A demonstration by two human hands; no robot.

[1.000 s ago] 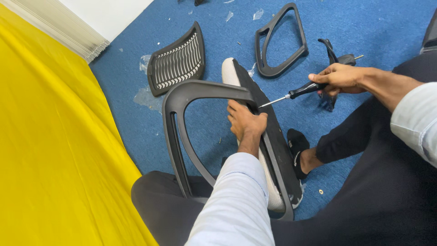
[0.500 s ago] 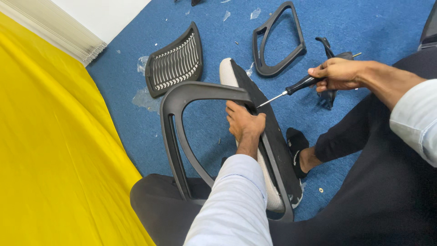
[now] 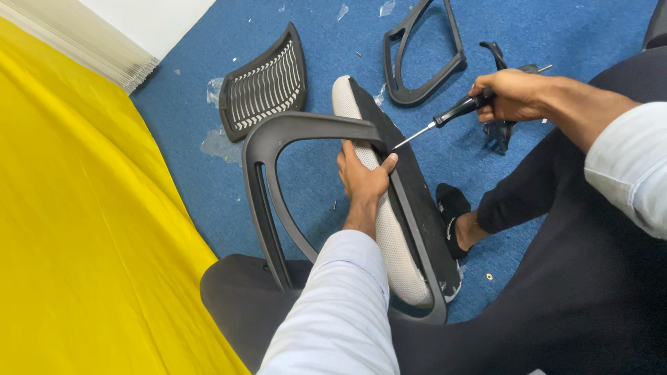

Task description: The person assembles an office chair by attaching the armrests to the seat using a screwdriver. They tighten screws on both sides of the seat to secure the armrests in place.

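Seat cushion (image 3: pixel 389 236), stiff-backed yet padded, is gripped by left hand (image 3: pixel 363 180); right hand (image 3: pixel 511 94) clenches screwdriver (image 3: pixel 445 117).

Under me is blue carpet floor (image 3: pixel 563 28); on it lie a slatted black plastic panel (image 3: pixel 265 82), a black loop-shaped armrest frame (image 3: pixel 424 55) and clear plastic scraps (image 3: pixel 217 142).

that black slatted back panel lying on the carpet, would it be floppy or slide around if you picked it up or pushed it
The slatted panel looks like moulded plastic holding its own curve, so probably stiff, with slight flex. The open slots suggest it is light for its size. Resting on its curved edges on blue carpet, it would likely rock and drag rather than slide.
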